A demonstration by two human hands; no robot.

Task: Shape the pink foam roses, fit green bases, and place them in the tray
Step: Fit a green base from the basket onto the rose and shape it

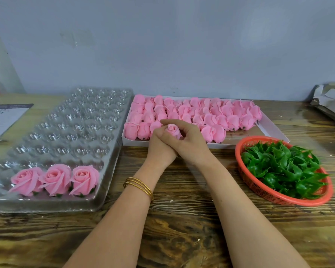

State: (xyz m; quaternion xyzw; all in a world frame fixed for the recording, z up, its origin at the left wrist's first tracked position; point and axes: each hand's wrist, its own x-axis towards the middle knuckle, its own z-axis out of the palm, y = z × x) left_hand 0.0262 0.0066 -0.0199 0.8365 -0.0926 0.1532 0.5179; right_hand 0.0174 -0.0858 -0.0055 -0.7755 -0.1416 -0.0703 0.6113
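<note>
Pink rosebud (pixel 173 130) upright; three opened roses (pixel 56 179) sit in tray (pixel 66 122).

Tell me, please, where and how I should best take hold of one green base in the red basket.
Probably from above, pinching the rounded cup of a green base lying atop the heap: the red basket rim blocks a sideways approach, and the thin pointed tips look likely to bend.

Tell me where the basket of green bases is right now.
In the head view, the red basket of green bases sits at the right on the wooden table, just in front of the white box holding unshaped pink roses.
</note>
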